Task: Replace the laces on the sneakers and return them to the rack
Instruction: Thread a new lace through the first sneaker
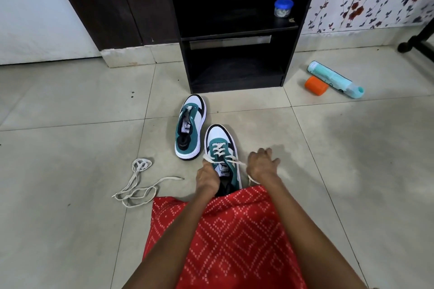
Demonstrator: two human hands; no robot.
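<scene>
Two teal, white and black sneakers stand on the tiled floor. The far sneaker (190, 126) has no lace in it. The near sneaker (222, 148) carries a white lace (219, 150) threaded partway up its eyelets. My left hand (207, 177) grips the lace's left end beside the tongue. My right hand (261, 164) holds the lace's right end, pulled out to the right of the shoe. A loose white lace (138, 183) lies tangled on the floor to the left. The black rack (237, 30) stands behind the shoes, its lower shelf bare.
A small jar with a blue lid (283, 8) sits on the rack's upper shelf. A teal bottle (334, 78) and an orange cap (316, 85) lie on the floor to the right. Red patterned cloth (225, 237) covers my lap. A dark furniture leg (416, 40) stands at far right.
</scene>
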